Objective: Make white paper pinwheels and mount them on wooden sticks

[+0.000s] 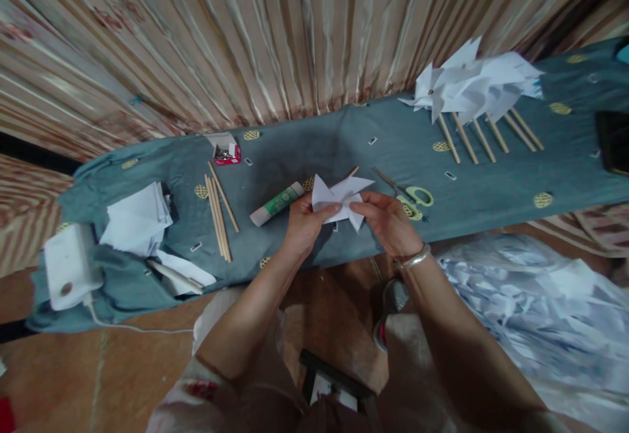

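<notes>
Paper pinwheel (346, 190) just right of glue (278, 203). Fingers of left hand (305, 222) and right hand (390, 222) pinching it. Probably light, easily creased; best held near centre, blades uncrushed.

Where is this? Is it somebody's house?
Maybe! It looks like a room at home used for crafts, though I can't be sure. A patterned curtain hangs behind a cloth-covered table, which has scissors and paper pinwheels on it.
</notes>
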The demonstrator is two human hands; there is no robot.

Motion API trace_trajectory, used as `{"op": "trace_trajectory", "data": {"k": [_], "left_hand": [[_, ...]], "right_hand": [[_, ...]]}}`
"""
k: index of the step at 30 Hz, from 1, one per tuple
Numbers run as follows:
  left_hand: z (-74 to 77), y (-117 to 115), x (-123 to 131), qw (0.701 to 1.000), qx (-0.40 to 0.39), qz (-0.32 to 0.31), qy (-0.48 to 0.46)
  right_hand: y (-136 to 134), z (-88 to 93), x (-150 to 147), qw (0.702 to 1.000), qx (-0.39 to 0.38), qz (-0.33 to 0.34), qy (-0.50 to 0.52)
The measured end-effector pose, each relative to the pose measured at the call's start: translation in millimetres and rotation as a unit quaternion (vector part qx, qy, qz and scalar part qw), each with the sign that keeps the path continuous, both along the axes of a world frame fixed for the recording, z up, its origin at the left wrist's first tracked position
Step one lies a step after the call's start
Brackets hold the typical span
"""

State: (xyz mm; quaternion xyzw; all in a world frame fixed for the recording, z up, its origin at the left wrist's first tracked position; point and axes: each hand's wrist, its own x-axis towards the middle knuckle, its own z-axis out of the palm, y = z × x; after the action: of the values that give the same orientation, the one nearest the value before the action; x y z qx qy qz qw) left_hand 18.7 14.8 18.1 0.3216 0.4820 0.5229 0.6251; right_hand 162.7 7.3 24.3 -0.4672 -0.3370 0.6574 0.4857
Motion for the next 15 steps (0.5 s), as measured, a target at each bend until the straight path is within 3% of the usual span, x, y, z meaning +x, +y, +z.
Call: {"op": "trace_trajectory", "data": {"k": [7, 11, 15], "left_hand": [[-2.3, 0.5, 0.6, 0.999, 0.005, -0.017, 0.036], [-7.1, 0.9, 0.6, 0.998, 0.012, -0.03, 0.048], [-7.8, 0.3, 1.5, 0.997, 0.009, -0.036, 0.062]], "right_hand": [[3.3, -2.9, -3.6, 0.996, 0.023, -0.012, -0.08], [3.1, -2.3, -3.4, 0.993, 0.069, 0.0, -0.1], [2.5, -0.8, -1.3, 0.988, 0.068, 0.022, -0.134]]}}
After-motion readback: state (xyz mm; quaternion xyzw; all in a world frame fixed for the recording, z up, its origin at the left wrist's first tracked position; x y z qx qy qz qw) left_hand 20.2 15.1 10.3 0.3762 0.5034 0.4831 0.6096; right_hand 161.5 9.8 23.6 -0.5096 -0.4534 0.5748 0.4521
